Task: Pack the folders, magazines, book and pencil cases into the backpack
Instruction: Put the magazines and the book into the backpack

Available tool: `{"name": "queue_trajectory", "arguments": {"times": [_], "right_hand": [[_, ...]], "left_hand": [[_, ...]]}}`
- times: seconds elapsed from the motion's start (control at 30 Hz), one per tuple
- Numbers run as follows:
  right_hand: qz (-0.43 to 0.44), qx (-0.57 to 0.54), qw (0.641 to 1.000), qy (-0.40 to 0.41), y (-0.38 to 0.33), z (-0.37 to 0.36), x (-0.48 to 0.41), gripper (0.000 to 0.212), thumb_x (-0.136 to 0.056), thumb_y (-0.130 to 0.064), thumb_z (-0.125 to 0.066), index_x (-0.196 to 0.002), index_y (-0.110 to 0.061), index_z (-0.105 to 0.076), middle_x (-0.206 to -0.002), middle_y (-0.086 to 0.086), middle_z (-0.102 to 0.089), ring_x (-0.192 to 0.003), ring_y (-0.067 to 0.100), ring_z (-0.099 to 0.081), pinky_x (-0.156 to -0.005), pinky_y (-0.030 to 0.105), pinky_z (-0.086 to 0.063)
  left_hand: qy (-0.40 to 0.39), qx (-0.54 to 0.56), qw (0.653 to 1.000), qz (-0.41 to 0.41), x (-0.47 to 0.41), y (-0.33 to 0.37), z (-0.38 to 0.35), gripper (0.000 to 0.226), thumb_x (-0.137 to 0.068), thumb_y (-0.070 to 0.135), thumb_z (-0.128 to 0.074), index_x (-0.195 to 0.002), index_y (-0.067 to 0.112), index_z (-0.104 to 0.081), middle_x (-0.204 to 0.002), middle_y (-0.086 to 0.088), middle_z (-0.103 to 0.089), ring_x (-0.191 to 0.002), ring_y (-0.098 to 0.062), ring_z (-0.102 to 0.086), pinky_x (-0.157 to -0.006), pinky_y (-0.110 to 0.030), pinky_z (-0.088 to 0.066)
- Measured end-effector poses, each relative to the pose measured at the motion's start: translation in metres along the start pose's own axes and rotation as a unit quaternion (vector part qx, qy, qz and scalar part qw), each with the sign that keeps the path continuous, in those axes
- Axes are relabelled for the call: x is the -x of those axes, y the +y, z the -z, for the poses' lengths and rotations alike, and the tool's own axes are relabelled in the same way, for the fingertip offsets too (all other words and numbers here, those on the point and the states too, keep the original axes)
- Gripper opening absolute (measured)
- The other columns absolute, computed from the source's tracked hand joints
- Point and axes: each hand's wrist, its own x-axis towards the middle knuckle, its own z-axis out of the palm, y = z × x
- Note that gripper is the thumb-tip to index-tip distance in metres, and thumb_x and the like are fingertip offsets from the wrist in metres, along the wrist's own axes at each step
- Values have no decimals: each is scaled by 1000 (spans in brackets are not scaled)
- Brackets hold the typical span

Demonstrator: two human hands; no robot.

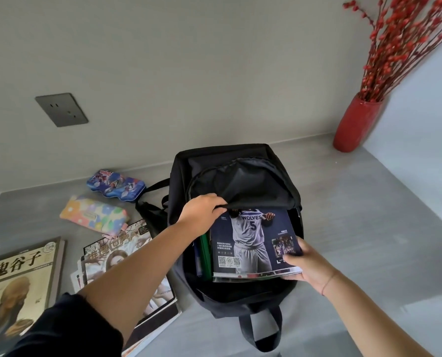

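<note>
Magazine (253, 240) looks thin and floppy, best held by its edge; right hand (307, 266) pinches its corner while left hand (201, 210) grips the backpack (240, 300) flap open.

I see a grey tabletop (356, 202) set into a corner of the walls. A black backpack (253, 181) lies at its middle. To the left of it lie a blue tin pencil case (116, 186), a floral fabric pencil case (96, 219), a stack of magazines (106, 253) and a book (21, 274). A red vase (356, 124) stands in the far right corner.
</note>
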Motion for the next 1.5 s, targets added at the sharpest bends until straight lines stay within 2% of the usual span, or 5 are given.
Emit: {"name": "queue_trajectory", "arguments": {"times": [0.57,0.83,1.1,1.33,1.5], "right_hand": [[104,380,864,314,-44,-63,-47,43,-84,-13,-59,-126,-5,-51,-135,21,-43,-122,42,-42,-103,49,-37],[350,240,861,280,-33,-142,31,23,-76,4,-57,-90,-9,-46,-94,7,-43,-78,22,-47,-69,31,-40],[339,362,861,-114,7,-282,27,40,-84,-10,-57,-123,-10,-49,-123,5,-48,-108,11,-51,-93,3,-34],[84,440,894,13,25,-327,-30,57,-82,-21,-62,-131,1,-42,-133,20,-46,-123,34,-48,-101,36,-43],[-29,283,958,-23,20,-330,-41,13,-80,-4,-62,-92,-1,-66,-84,14,-70,-71,18,-66,-56,22,-50]], "left_hand": [[25,39,999,4,21,9,-10,29,-94,22,-52,-121,17,-62,-111,-1,-61,-104,-19,-57,-84,-29,-45],[266,22,961,70,62,-28,-2,38,-86,24,-62,-123,17,-57,-124,-2,-55,-115,-21,-47,-99,-35,-35],[280,159,804,500,168,-133,-7,46,-83,18,-59,-128,11,-49,-132,-16,-46,-122,-34,-40,-101,-43,-32],[256,334,645,637,233,-194,-15,52,-80,9,-53,-130,1,-42,-130,-24,-47,-119,-41,-46,-103,-48,-41],[270,458,576,621,235,-207,-3,17,-79,12,-56,-90,-1,-59,-68,-11,-54,-59,-22,-52,-44,-26,-42]]}}
